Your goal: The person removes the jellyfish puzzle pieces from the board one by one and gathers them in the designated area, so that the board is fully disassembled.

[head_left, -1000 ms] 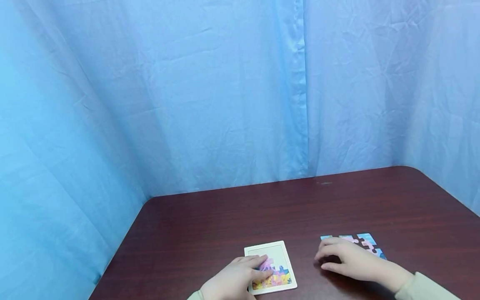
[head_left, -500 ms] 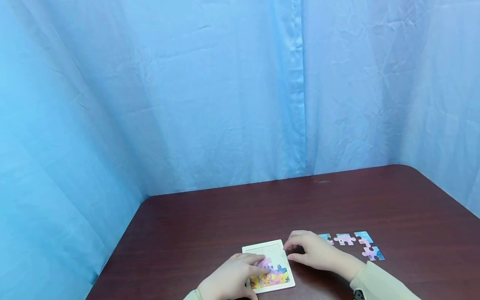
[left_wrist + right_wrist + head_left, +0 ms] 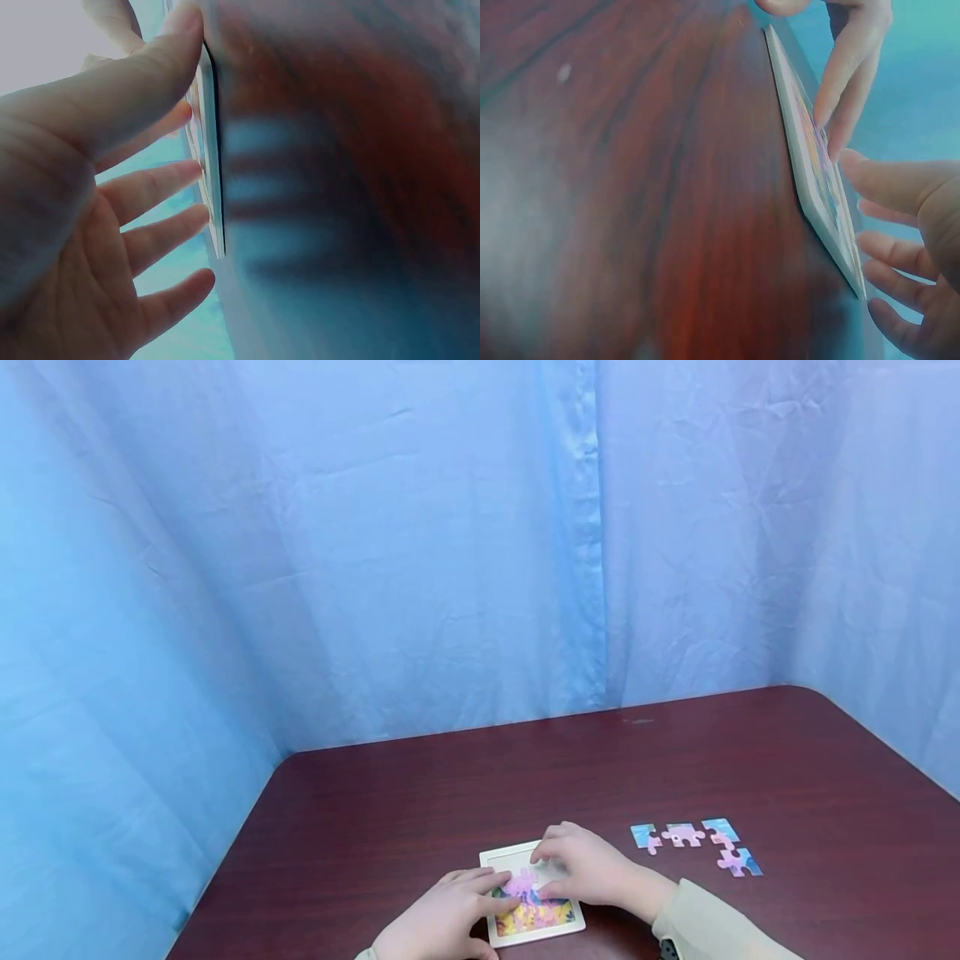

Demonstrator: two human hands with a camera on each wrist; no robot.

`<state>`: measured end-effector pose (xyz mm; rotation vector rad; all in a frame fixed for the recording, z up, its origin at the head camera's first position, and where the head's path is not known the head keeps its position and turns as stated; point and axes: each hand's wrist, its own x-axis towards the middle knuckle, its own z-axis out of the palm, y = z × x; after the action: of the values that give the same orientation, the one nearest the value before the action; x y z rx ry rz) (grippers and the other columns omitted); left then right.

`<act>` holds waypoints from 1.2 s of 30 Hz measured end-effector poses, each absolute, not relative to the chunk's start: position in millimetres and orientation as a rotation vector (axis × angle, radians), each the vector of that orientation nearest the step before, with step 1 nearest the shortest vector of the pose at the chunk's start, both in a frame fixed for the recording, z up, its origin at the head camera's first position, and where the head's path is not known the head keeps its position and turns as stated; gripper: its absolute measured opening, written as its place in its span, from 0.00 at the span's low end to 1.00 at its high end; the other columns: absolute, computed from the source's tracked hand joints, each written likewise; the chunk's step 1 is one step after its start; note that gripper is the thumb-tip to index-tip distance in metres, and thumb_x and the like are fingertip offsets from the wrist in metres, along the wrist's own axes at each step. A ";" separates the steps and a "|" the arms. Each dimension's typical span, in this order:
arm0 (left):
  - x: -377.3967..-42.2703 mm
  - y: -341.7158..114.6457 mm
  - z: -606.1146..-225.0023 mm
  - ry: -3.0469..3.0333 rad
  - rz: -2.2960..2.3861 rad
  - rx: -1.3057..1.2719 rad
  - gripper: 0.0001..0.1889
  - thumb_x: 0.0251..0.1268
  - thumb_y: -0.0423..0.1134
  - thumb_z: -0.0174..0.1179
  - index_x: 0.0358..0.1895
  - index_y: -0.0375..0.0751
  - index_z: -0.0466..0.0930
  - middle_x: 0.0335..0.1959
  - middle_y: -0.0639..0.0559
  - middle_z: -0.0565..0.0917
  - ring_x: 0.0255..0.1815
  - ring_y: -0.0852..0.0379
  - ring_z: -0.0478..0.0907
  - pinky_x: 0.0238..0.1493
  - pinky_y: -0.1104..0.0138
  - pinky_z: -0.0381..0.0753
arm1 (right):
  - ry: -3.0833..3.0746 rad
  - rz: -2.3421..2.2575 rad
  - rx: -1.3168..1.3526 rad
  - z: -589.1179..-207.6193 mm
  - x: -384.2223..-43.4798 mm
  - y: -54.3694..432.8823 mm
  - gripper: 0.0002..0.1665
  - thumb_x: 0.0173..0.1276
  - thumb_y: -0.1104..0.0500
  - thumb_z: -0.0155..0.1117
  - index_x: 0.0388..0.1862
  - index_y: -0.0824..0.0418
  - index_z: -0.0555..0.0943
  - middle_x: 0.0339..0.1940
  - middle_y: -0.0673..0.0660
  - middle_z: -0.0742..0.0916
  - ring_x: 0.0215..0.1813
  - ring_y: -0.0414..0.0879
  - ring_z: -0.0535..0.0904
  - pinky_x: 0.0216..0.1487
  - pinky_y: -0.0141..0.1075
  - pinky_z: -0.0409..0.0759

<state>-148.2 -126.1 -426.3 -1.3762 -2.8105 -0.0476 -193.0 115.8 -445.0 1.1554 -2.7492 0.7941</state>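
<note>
The tray [image 3: 534, 936] lies flat on the near part of the dark red-brown table [image 3: 375, 827], slightly right of the middle. Its pale rim surrounds a partly filled puzzle [image 3: 557, 916]: yellow, pink and blue pieces cover the near part, and the pale base shows at the far end.

The left hand [image 3: 450, 914] rests over the tray's left side, its fingers nearly straight and spread. Some fingertips touch the picture, and the thumb lies by the near left corner; the hand grips nothing that can be seen.

The right hand [image 3: 588, 867] reaches over the tray from the right, fingers bent, thumb and forefinger apart above the base and the puzzle. Whether it pinches a piece cannot be told; in the right wrist view its fingertips come close to the tray's edge.

Four loose pieces [image 3: 683, 835] in pink and blue lie to the right, well apart from the tray and a little farther away. Three form a row, and the fourth sits just near of the rightmost.

A pale sleeve [image 3: 712, 927] covers the right forearm. Blue curtains [image 3: 435, 568] hang along the table's far, left and right sides.
</note>
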 end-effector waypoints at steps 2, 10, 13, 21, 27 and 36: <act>-147.8 -127.2 -425.7 -2.820 -0.043 -1.374 0.33 0.45 0.52 0.71 0.61 0.56 0.76 0.63 0.53 0.75 0.64 0.56 0.72 0.56 0.59 0.74 | -2.732 0.752 1.158 -446.1 -193.0 111.0 0.19 0.50 0.45 0.74 0.37 0.53 0.85 0.34 0.44 0.81 0.38 0.36 0.71 0.38 0.31 0.73; -146.3 -125.4 -425.4 -2.857 -0.102 -1.352 0.32 0.46 0.51 0.70 0.60 0.53 0.78 0.62 0.53 0.77 0.63 0.55 0.73 0.56 0.58 0.75 | -2.779 0.668 1.113 -451.2 -192.1 98.2 0.22 0.45 0.43 0.76 0.37 0.53 0.85 0.35 0.44 0.80 0.40 0.40 0.73 0.42 0.36 0.74; -146.3 -124.7 -425.9 -2.849 -0.125 -1.350 0.31 0.46 0.51 0.70 0.59 0.53 0.78 0.61 0.52 0.77 0.63 0.54 0.73 0.55 0.58 0.75 | -2.802 0.674 1.084 -452.3 -192.7 96.5 0.22 0.43 0.44 0.77 0.36 0.53 0.85 0.34 0.44 0.80 0.39 0.40 0.72 0.40 0.36 0.73; -148.2 -124.5 -429.6 -2.836 -0.155 -1.325 0.30 0.44 0.51 0.71 0.57 0.51 0.80 0.60 0.51 0.78 0.62 0.53 0.74 0.57 0.60 0.74 | -2.858 0.759 0.976 -453.0 -191.6 90.3 0.20 0.40 0.47 0.79 0.33 0.52 0.84 0.34 0.45 0.79 0.39 0.42 0.71 0.39 0.37 0.70; -148.2 -125.5 -430.3 -2.844 -0.153 -1.318 0.29 0.44 0.51 0.71 0.56 0.51 0.81 0.60 0.51 0.78 0.61 0.52 0.75 0.56 0.60 0.74 | -2.890 0.829 0.938 -452.6 -189.4 86.5 0.20 0.40 0.50 0.79 0.31 0.52 0.81 0.33 0.46 0.79 0.39 0.43 0.69 0.39 0.38 0.66; -145.2 -121.6 -427.9 -2.892 -0.105 -1.269 0.30 0.44 0.52 0.71 0.56 0.52 0.80 0.61 0.53 0.77 0.62 0.54 0.74 0.55 0.59 0.75 | -2.890 0.891 0.923 -455.1 -187.6 87.2 0.21 0.41 0.50 0.78 0.32 0.52 0.78 0.33 0.43 0.78 0.40 0.42 0.69 0.39 0.38 0.64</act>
<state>-145.2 -121.6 -427.9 -1.2690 -2.8921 -0.1054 -187.6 87.2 -455.1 0.9232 -2.8895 0.8910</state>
